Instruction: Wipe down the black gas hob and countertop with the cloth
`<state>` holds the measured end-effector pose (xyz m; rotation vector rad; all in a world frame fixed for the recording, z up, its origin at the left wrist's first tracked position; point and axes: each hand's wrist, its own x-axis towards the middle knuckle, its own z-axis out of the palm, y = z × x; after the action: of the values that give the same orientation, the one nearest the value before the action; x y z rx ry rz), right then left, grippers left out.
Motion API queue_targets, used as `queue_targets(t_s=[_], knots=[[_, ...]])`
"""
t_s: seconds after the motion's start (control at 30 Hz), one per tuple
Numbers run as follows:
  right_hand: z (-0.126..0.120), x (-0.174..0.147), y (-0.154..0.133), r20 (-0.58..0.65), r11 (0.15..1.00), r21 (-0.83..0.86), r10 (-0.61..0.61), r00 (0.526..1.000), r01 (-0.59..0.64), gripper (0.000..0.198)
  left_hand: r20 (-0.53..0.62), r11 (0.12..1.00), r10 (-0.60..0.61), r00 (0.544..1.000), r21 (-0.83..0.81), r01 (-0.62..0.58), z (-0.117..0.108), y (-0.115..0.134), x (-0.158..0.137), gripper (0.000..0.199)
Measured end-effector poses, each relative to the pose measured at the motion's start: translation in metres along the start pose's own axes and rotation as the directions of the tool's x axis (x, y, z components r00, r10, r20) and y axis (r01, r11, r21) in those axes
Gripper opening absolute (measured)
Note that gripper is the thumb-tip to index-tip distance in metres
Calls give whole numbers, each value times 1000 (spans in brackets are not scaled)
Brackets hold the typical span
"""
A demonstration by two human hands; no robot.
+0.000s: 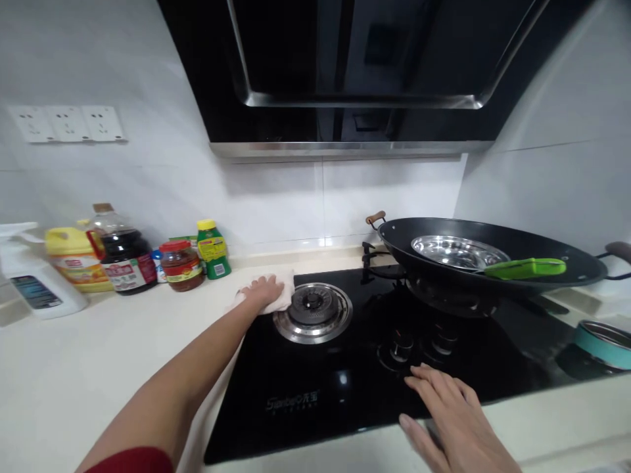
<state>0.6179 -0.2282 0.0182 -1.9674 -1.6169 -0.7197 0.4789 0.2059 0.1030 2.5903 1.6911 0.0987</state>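
My left hand [263, 292] presses down on a white cloth [284, 299] at the back left edge of the black glass gas stove [315, 374]. The fingers curve over the cloth, and part of it is covered by the hand. Just right of it sits the left burner [312, 312] with its shiny metal ring. My right hand [448, 414] is over the stove's front edge, fingers apart and holding nothing. Its fingertips are close below the two control knobs [401, 345].
A large black wok [522, 246] covers the right burner, holding a steel plate [458, 249] and a green-handled utensil [527, 267]. A teal-sided pan [599, 345] is at far right. Bottles and a red-lidded jar [181, 266] line the left wall. The range hood [355, 125] hangs above.
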Motion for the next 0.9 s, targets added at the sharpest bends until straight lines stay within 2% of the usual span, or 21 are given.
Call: queue_targets(t_s=[0.13, 0.3, 0.43, 0.57, 0.63, 0.73, 0.9], knots=[[2, 1, 6, 14, 999, -7, -35, 999, 35, 36, 39, 1000, -6, 999, 4, 6, 0, 39, 39, 65], [9, -3, 14, 77, 999, -24, -21, 997, 23, 44, 118, 993, 117, 986, -25, -114, 4, 108, 63, 64], [8, -1, 14, 82, 1000, -8, -22, 996, 23, 45, 133, 973, 231, 964, -46, -227, 13, 176, 55, 70], [1, 3, 9, 83, 998, 49, 25, 996, -29, 40, 120, 961, 278, 953, -42, -275, 28, 231, 27, 66], [-2, 4, 5, 76, 996, 67, 55, 996, -60, 37, 109, 958, 285, 952, -42, -282, 33, 244, 9, 70], [-5, 4, 0, 82, 992, 84, 85, 993, -92, 35, 93, 949, 316, 944, -49, -313, 37, 248, -20, 74], [-6, 3, -3, 118, 986, 87, 130, 984, -141, 34, 96, 887, 462, 881, -70, -457, 37, 238, -73, 79]])
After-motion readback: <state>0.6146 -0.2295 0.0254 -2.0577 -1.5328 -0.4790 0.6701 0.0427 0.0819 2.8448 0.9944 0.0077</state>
